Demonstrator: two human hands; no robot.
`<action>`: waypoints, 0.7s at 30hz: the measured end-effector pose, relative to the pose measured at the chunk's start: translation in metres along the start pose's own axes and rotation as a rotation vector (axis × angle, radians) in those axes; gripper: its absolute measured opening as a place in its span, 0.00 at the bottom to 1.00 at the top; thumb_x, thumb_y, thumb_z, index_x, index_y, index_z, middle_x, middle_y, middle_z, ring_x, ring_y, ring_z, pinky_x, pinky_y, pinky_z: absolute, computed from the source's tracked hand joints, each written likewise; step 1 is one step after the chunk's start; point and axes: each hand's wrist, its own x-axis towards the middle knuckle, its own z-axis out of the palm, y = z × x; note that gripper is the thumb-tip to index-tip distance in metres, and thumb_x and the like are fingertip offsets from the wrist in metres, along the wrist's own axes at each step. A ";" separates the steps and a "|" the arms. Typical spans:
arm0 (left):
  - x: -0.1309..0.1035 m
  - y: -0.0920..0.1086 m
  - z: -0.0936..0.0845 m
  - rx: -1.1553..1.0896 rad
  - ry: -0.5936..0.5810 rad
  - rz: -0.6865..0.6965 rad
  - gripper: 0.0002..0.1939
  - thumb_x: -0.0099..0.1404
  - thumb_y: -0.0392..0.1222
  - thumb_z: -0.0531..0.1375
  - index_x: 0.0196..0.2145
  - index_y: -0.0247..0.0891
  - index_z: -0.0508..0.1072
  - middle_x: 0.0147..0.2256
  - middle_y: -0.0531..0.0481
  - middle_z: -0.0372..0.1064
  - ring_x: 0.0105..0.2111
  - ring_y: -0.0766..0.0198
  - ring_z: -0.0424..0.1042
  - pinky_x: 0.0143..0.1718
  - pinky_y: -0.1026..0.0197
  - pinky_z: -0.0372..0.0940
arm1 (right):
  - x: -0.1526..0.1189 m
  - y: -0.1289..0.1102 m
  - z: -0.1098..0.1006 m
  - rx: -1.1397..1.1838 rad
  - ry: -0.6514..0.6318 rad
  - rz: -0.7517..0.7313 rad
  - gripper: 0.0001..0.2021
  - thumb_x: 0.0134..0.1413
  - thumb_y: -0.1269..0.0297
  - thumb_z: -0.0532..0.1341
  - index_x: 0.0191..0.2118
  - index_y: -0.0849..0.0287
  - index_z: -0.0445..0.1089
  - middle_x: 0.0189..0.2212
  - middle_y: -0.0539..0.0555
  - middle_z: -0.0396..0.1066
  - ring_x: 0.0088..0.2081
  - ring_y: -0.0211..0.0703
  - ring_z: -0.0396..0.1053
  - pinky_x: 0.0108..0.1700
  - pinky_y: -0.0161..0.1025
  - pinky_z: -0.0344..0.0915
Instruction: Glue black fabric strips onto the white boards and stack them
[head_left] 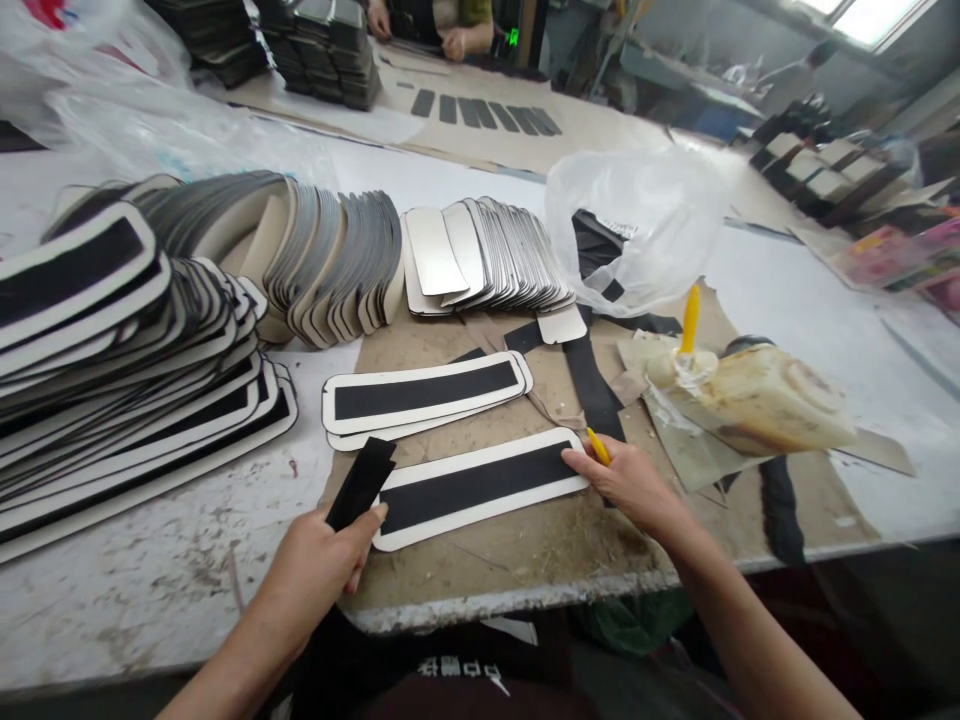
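A white panel with a black strip on it (480,488) lies on the brown board before me. My left hand (330,550) is closed on several black strips (362,482), its thumb at the panel's left end. At the panel's right end, my right hand (626,480) holds a yellow-handled tool (598,447), with fingertips touching the black strip. The tool's tip is hidden. Just behind, two similar panels (427,392) lie one on the other.
Tall panel stacks (135,400) fill the left. Curved pieces (330,260) and white-faced pieces (510,255) stand behind. A stained plastic bottle (780,395) and yellow-handled brush (689,320) are at right, a plastic bag (637,225) behind. Another person's hand (456,43) shows across the table.
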 end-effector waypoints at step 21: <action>-0.021 -0.028 -0.039 -0.631 -0.120 0.077 0.16 0.50 0.49 0.66 0.23 0.35 0.67 0.19 0.56 0.61 0.18 0.72 0.56 0.19 0.69 0.52 | -0.049 -0.015 0.010 0.390 -0.048 0.086 0.20 0.50 0.44 0.60 0.24 0.57 0.59 0.14 0.45 0.56 0.17 0.34 0.53 0.18 0.33 0.50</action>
